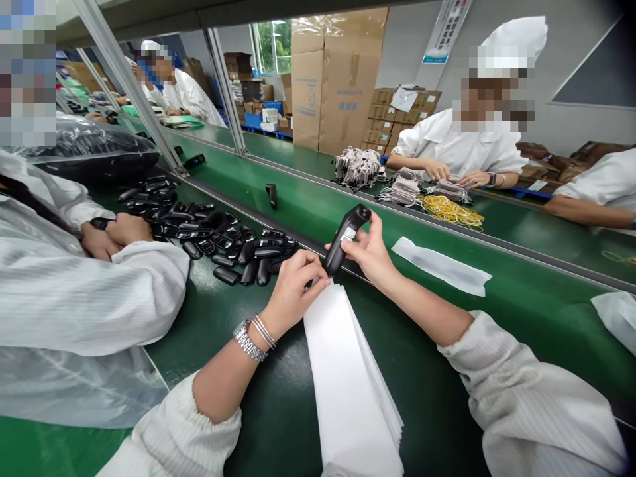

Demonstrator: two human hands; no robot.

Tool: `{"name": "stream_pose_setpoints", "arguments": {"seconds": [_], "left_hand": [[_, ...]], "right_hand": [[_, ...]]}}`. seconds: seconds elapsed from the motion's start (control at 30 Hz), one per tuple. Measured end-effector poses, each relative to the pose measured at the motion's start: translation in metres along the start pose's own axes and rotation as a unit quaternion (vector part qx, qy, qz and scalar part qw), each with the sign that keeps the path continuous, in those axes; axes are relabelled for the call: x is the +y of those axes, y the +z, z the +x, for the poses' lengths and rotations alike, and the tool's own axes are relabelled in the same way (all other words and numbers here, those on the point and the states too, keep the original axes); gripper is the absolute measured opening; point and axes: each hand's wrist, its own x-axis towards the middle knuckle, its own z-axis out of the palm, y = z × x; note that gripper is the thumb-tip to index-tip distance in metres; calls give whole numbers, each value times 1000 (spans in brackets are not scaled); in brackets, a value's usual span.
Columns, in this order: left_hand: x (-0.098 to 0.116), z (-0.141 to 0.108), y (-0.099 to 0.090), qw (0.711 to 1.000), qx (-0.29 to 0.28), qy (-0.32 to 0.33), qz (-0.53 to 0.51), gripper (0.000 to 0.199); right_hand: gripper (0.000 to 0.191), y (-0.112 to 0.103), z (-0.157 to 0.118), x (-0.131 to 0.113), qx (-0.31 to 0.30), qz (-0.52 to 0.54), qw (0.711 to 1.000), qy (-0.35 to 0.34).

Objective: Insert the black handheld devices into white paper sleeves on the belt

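Note:
My right hand is closed around a black handheld device with a curved body and a small white label. The device is tilted, its wider end up and to the right. Its lower end is just above the top of a stack of flat white bags. The fingers of my left hand pinch the top edge of the uppermost bag, close to the device. The stack lies lengthwise on the green table, its sheets slightly fanned at the right.
Many similar black devices are piled at the left, beside a co-worker's folded arms. Past a metal rail, a green belt carries one black device and a white bag. Opposite, another co-worker handles grey cable bundles.

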Motion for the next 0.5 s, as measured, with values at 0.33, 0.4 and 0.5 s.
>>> {"name": "stream_pose_setpoints", "arguments": {"seconds": [0.33,0.4,0.5], "left_hand": [[5,-3,1,998,36,21,-46,10],[5,-3,0,997,55,24,-46,10],[3,-1,-2,997,63,20,-51,9]], "right_hand": [[76,12,-12,10,-95,-39,994,20],[62,15,-14,13,-107,-62,992,7],[56,14,-12,9,-72,-73,994,-29]]}}
